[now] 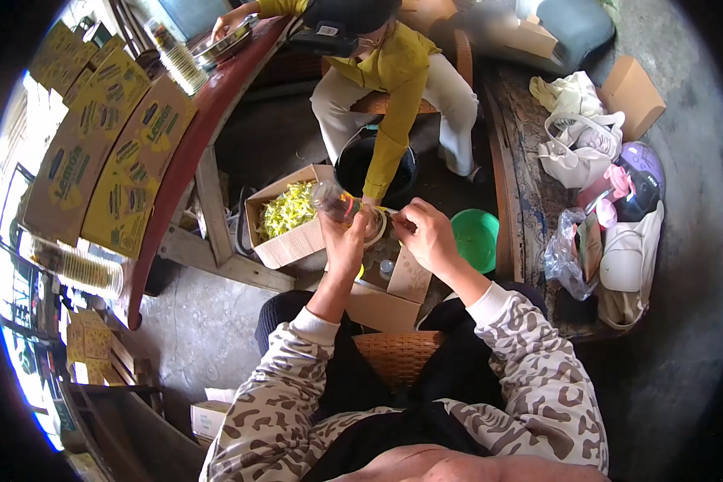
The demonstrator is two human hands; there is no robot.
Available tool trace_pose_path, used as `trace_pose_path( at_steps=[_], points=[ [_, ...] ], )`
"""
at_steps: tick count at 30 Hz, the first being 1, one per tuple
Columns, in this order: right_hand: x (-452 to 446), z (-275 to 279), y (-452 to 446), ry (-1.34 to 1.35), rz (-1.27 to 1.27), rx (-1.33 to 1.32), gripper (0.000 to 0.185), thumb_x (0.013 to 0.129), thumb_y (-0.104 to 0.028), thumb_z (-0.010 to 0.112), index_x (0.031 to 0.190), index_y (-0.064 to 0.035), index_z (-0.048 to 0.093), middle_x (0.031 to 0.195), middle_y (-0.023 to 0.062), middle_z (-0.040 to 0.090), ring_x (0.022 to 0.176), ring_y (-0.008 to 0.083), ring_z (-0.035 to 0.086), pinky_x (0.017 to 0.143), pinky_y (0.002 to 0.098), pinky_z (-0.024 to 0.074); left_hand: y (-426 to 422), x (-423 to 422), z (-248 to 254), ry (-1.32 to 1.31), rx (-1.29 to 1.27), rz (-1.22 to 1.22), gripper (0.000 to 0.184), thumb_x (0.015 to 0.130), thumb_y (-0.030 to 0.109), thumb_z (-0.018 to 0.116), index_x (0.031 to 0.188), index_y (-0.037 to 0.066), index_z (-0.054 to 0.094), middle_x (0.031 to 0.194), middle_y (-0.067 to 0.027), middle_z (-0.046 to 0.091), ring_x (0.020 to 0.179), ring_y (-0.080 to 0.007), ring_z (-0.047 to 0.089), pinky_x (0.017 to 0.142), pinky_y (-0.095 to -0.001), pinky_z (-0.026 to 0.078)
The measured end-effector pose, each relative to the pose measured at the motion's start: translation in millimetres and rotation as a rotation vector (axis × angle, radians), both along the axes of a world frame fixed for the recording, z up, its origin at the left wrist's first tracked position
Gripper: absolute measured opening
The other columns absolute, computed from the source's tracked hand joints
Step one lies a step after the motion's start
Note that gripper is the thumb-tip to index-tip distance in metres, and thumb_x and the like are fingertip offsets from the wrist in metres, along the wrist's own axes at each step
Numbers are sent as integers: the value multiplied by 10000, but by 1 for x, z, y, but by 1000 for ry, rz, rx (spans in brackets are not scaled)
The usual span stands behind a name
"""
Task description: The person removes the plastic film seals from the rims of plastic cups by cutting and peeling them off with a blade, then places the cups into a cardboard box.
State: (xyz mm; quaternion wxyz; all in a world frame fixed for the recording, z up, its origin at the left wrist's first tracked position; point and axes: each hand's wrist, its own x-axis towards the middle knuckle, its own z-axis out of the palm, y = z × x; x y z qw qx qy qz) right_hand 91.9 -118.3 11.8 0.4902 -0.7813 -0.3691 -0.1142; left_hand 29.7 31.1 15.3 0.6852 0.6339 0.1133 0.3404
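Observation:
My left hand is closed around a clear plastic container with dark contents and a red-orange mark on its side. Whether it is a bottle or a packet is hard to tell. To its right, my right hand is raised with fingers pinched together near a thin pale yellowish piece; what exactly lies between the fingertips is too small to make out. Below both hands sits an open cardboard box. A carton full of yellow-green strips stands left of my left hand.
Opposite me sits a person in a yellow shirt, one arm reaching down behind my hands. A black bucket and green basin stand on the floor. Bags lie on the right bench; lemon-printed cartons line the red table.

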Motion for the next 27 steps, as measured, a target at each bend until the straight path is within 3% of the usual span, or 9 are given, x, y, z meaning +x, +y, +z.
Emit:
trace_pose_path(
  at_steps=[5,13,15,19,20,23,27],
  points=[
    [-6,-2,-2,148,52,83,101,757,-3,717,840,-21,664,810,107,624,718,261,664,640,344,527,-3,-10,1,26,-19,18,266,873,53,706,1055,48,513,886,2,586,772,-73,542,681,-242,460],
    [-54,6,-18,89,41,115,113,772,49,703,852,1,639,791,102,619,648,206,642,604,308,517,-11,-48,0,-6,-166,46,254,876,53,672,1073,46,512,869,-1,580,748,-79,552,667,-248,465],
    [-63,9,-23,16,-15,161,134,764,91,703,845,9,634,762,80,593,604,152,609,538,267,482,-11,-54,-7,18,-83,60,258,874,66,666,1080,40,514,866,-5,582,732,-81,548,657,-254,464],
    [-78,6,-27,-92,-40,112,186,736,118,694,859,2,618,764,88,579,605,171,607,553,271,486,-18,-60,-3,-73,-133,100,287,840,89,685,1063,32,513,870,-19,589,739,-93,551,664,-258,468],
    [-81,5,-28,-95,-41,109,193,727,115,699,856,-1,613,762,91,575,612,185,613,567,280,495,-16,-64,2,27,-122,38,347,826,36,656,1120,36,472,932,-38,555,803,-105,547,690,-265,487],
    [-90,5,-26,-116,-73,68,158,739,55,714,848,-26,634,791,82,581,651,214,619,587,324,507,-16,-60,3,15,-122,36,356,817,51,675,1110,40,474,903,-25,540,789,-116,537,705,-280,487],
    [-88,-2,-24,-213,-107,17,154,728,40,717,818,-45,625,773,82,553,694,265,591,599,376,479,-15,-54,-10,19,-66,81,426,791,97,717,1144,16,491,963,-73,603,858,-145,581,773,-316,504]
  ],
)
